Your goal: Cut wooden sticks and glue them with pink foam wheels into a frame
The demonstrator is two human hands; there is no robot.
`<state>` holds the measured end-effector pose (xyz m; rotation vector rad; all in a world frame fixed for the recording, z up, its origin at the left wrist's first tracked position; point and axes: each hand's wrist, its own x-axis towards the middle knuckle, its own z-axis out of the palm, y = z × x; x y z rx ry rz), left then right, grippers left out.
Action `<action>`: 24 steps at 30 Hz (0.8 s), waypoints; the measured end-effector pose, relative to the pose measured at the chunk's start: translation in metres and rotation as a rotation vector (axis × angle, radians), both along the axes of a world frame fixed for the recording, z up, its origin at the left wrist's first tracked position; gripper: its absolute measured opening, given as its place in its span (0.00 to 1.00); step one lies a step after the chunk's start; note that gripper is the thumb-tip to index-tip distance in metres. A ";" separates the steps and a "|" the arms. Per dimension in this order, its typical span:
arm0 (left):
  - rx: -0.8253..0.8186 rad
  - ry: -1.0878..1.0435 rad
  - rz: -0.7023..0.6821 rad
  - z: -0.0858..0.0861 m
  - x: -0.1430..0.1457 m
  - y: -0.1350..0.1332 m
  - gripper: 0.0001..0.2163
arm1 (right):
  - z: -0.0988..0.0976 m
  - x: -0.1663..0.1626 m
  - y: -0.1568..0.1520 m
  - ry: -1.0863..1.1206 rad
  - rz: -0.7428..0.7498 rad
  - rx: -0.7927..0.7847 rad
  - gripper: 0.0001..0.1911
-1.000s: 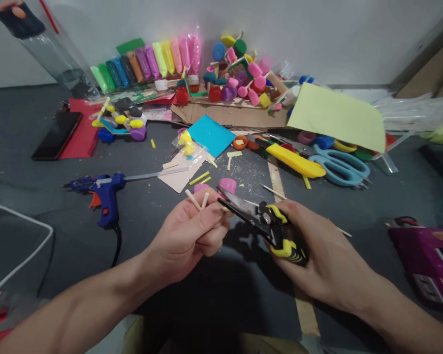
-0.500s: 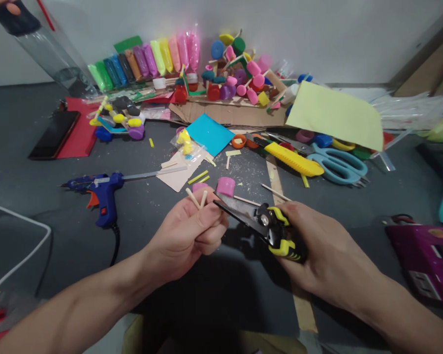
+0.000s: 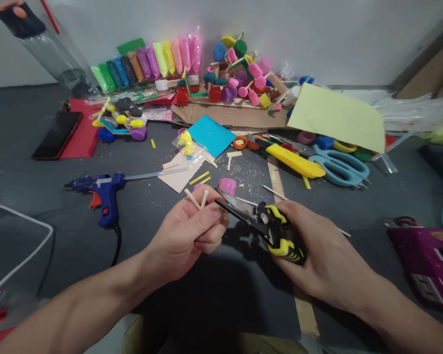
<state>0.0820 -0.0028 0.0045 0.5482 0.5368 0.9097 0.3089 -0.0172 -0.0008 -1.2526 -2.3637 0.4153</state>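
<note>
My left hand (image 3: 190, 236) is closed around a few short wooden sticks (image 3: 196, 199) whose ends poke up above the fingers. My right hand (image 3: 319, 248) grips the yellow-and-black handles of a pair of cutting pliers (image 3: 260, 220). The pliers' dark jaws point left and reach my left fingertips. A pink clay cap (image 3: 227, 186) lies on the dark mat just behind the jaws. A thin wooden skewer (image 3: 275, 192) lies beside it.
A blue glue gun (image 3: 103, 191) lies at the left with its cord. A yellow utility knife (image 3: 295, 161), blue scissors (image 3: 339, 167), coloured paper, clay packs (image 3: 151, 61) and clay-and-stick models crowd the back. A phone (image 3: 57, 135) rests on red paper. A purple device (image 3: 426, 255) sits at right.
The pliers' jaws have shifted slightly and stay at my left fingertips. Both hands remain in nearly the same place.
</note>
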 end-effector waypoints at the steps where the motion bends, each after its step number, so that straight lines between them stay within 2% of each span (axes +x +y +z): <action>1: -0.001 0.005 -0.004 0.000 0.000 0.000 0.09 | 0.000 0.001 -0.001 -0.008 0.001 0.009 0.11; 11: -0.016 0.002 -0.041 -0.002 -0.001 -0.001 0.14 | -0.001 0.009 -0.002 -0.099 0.010 0.117 0.08; 17: 0.005 0.031 -0.037 0.002 -0.001 0.001 0.13 | 0.001 0.008 0.001 0.005 -0.031 -0.037 0.11; 24: 0.005 -0.001 -0.069 -0.001 -0.002 0.000 0.13 | 0.004 0.007 0.002 -0.036 0.028 -0.014 0.11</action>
